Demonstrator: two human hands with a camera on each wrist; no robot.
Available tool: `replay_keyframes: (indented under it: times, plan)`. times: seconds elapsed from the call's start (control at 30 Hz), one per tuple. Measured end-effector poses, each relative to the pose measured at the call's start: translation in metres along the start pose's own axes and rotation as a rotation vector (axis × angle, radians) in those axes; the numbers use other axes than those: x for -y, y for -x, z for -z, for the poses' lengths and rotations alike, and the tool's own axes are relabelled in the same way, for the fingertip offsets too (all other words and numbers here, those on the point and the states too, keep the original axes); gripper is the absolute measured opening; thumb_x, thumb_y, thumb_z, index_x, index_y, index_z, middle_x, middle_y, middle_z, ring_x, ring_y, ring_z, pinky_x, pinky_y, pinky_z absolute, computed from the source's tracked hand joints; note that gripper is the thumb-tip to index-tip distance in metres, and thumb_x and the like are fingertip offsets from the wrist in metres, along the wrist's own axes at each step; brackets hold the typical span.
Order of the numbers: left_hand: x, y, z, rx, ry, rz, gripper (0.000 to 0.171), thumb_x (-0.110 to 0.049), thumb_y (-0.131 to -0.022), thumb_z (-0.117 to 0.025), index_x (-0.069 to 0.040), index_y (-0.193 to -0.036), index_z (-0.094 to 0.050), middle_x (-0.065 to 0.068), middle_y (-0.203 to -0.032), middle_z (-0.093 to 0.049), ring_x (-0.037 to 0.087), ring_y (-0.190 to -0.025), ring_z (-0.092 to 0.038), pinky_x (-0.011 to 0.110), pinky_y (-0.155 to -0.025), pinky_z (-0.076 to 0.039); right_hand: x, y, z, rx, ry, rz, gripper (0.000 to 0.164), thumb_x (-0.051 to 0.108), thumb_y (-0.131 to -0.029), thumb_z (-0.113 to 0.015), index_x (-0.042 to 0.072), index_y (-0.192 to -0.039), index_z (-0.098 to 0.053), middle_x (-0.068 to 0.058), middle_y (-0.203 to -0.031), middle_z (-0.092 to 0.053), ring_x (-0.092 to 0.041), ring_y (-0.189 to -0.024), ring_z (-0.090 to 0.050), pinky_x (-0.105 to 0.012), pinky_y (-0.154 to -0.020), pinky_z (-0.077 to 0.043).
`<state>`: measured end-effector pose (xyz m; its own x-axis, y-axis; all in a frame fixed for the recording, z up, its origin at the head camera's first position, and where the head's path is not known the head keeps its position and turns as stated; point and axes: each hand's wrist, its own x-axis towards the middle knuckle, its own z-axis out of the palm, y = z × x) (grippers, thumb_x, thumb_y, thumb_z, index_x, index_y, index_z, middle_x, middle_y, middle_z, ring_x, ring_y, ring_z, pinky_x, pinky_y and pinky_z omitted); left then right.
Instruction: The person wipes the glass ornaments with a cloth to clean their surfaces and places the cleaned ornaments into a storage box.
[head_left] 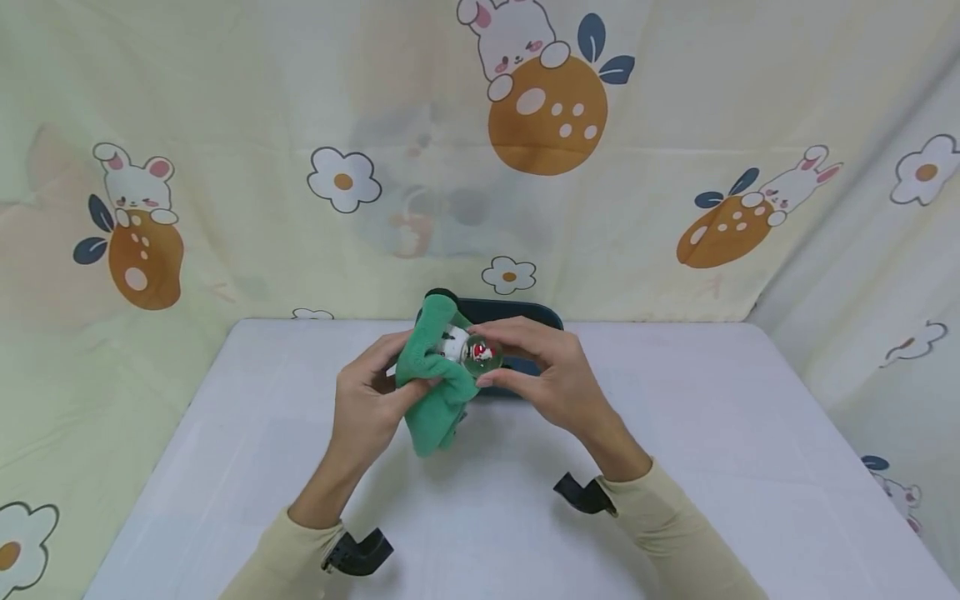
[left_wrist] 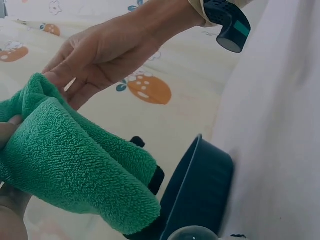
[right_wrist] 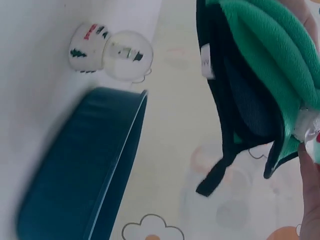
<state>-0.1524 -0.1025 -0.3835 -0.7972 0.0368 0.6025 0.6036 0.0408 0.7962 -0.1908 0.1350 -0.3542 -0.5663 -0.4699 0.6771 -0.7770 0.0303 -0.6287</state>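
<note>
My left hand grips a green terry cloth, thumb on the near side. Dark edging, a hanging loop and a small white label show on the cloth, which gapes like a pouch in the right wrist view. Folded partly in it is a small snow globe with a white base and a red-and-white figure inside. My right hand pinches the globe's clear dome between thumb and fingers. Both hands are raised above the table, with the globe lying sideways, its base toward the cloth.
Behind the hands, at the table's far edge, stands a dark teal basin. A second snow globe, its white base printed with green trees, stands on the white table beside the basin. A curtain with rabbit prints hangs behind.
</note>
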Motion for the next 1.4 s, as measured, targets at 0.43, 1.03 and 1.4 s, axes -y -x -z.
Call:
replay_keyframes:
  times: [0.43,1.03,1.4]
  plan:
    - [0.001,-0.001,0.005,0.041,0.034,0.176,0.044,0.004,-0.085,-0.078,-0.006,-0.126,-0.069,0.01,-0.121,-0.07,0.024,-0.113,-0.067,0.036,-0.084,-0.061,-0.007,-0.003,0.01,0.151,0.154,0.316,0.055,-0.009,-0.07,-0.086,-0.003,-0.122,-0.07,-0.016,-0.127,-0.067,-0.027,-0.122,-0.064,-0.03,-0.095,-0.056]
    - [-0.001,0.0,0.003,0.034,0.008,0.202,0.043,-0.001,-0.084,-0.082,-0.008,-0.125,-0.071,0.008,-0.119,-0.071,0.022,-0.11,-0.068,0.036,-0.081,-0.062,-0.005,0.001,0.005,0.05,0.14,0.113,0.053,0.002,-0.077,-0.087,0.001,-0.126,-0.068,-0.012,-0.122,-0.07,-0.022,-0.108,-0.069,-0.03,-0.088,-0.06]
    - [-0.002,0.001,0.002,0.045,-0.031,0.095,0.043,0.001,-0.084,-0.081,-0.007,-0.125,-0.07,0.008,-0.119,-0.07,0.021,-0.112,-0.067,0.034,-0.08,-0.062,-0.001,0.002,-0.001,-0.057,0.029,-0.165,0.039,0.0,-0.08,-0.083,0.004,-0.118,-0.072,-0.01,-0.11,-0.074,-0.016,-0.09,-0.074,-0.031,-0.078,-0.062]
